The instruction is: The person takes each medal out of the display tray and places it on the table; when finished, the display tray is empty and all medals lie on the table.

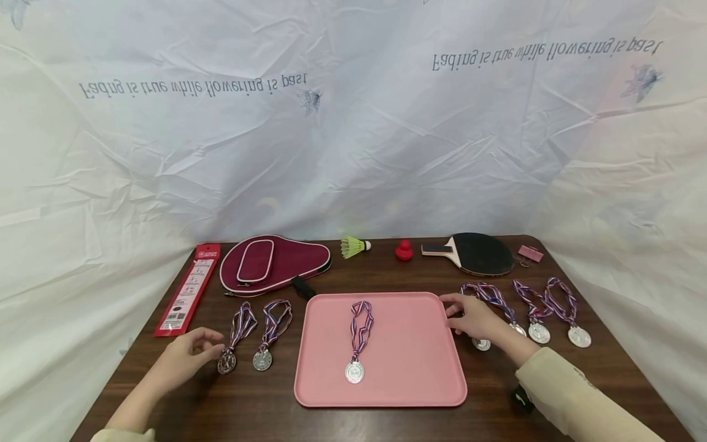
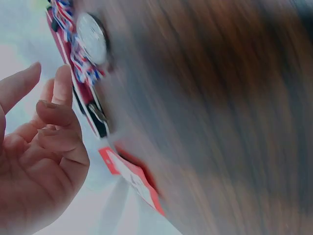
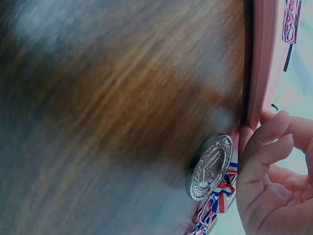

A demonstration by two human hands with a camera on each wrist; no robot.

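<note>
A silver medal on a striped ribbon (image 1: 355, 372) lies on the pink tray (image 1: 409, 350). My left hand (image 1: 185, 359) is just left of a dark-looking medal (image 1: 226, 362), its fingers loosely bent and nothing between them. Beside that medal is a second one (image 1: 262, 360). At the tray's upper right side, my right hand (image 1: 475, 316) has its fingertips right at the rim. The right wrist view shows its relaxed fingers by the tray edge (image 3: 261, 58), with a medal (image 3: 211, 167) close by, partly under the hand in the head view.
Several medals lie on the right, including one (image 1: 579, 336) farthest right. Along the back are a maroon paddle case (image 1: 298, 261), a shuttlecock (image 1: 353, 247), a red knob-shaped object (image 1: 404, 250), a table tennis paddle (image 1: 483, 253) and a pink clip (image 1: 530, 253). A red-edged package (image 1: 188, 294) lies left.
</note>
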